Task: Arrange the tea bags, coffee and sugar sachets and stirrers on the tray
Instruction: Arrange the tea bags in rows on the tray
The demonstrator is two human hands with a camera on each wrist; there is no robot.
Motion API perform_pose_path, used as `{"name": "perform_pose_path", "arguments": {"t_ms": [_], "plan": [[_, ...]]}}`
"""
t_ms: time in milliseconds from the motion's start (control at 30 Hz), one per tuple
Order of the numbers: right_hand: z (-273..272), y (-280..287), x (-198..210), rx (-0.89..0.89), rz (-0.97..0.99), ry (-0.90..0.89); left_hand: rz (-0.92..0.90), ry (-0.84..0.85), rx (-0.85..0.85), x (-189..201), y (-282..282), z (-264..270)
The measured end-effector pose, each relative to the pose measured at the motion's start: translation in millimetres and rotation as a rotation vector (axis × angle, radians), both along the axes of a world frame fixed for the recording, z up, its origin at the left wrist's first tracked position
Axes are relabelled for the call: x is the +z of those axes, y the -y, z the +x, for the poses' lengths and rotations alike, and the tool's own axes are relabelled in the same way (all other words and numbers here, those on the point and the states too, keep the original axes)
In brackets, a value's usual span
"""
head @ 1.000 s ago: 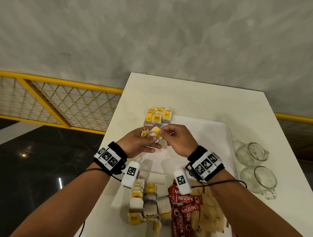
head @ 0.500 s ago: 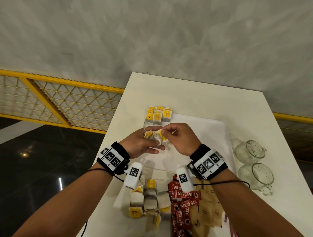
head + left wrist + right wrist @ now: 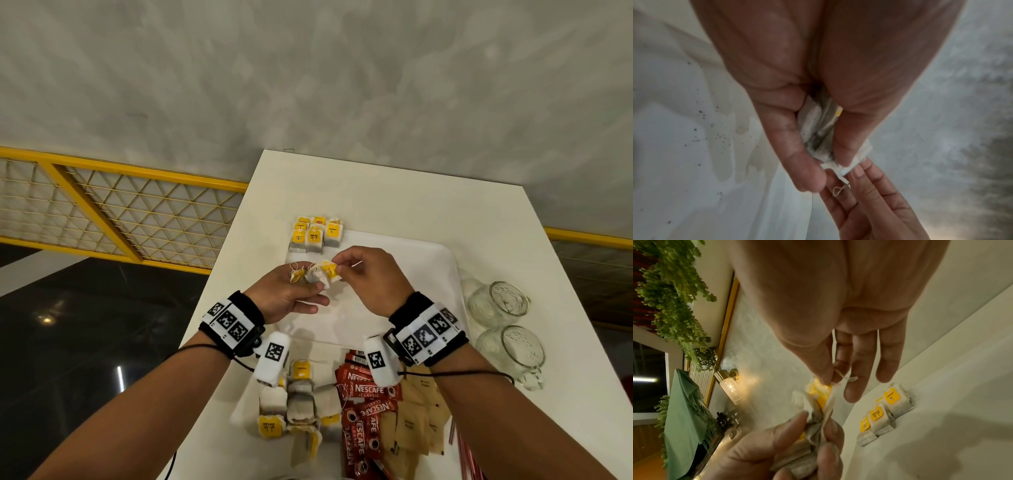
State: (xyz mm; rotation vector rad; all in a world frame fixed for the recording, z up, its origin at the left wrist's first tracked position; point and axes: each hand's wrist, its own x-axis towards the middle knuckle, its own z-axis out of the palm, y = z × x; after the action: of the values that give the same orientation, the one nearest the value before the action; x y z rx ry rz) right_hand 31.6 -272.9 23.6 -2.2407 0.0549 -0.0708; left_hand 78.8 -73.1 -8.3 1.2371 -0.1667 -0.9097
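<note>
Crumpled papery tea bags (image 3: pixel 320 275), seemingly string-tangled

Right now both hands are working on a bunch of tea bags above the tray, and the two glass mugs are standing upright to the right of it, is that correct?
Not quite: the two glass mugs lie on their sides, mouths facing the camera, as the head view shows. The rest holds: the left hand grips the bunch of tea bags and the right hand pinches it above the tray.

Paper tea bags (image 3: pixel 320 275) (matt, crumpled)
</note>
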Motion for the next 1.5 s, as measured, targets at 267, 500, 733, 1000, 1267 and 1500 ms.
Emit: {"name": "perform_pose_path", "arguments": {"t_ms": [267,500,733,1000,1267,1500], "plan": [[-4,-1,0,0.031,0.218,-0.07,0.056,0.063,0.002,6,6,-3],[-4,3,9,-0.024,0.338,-0.037,0.033,0.036,0.017,10,5,-4],[-1,10,14,-0.093,0.374,0.011,-0.04,-0.066,0.127,10,0,2],[1,-2,-2,0.065,0.222,0.004,0.01,0.037,0.092,14,10,3],[4,-9,-16,-0.001,0.295,-0.031,0.12,0.048,0.177,7,14,8],[11,-4,-25,-0.001,0.216,-0.112,0.147,-0.034,0.192,-5,11,10]]}}
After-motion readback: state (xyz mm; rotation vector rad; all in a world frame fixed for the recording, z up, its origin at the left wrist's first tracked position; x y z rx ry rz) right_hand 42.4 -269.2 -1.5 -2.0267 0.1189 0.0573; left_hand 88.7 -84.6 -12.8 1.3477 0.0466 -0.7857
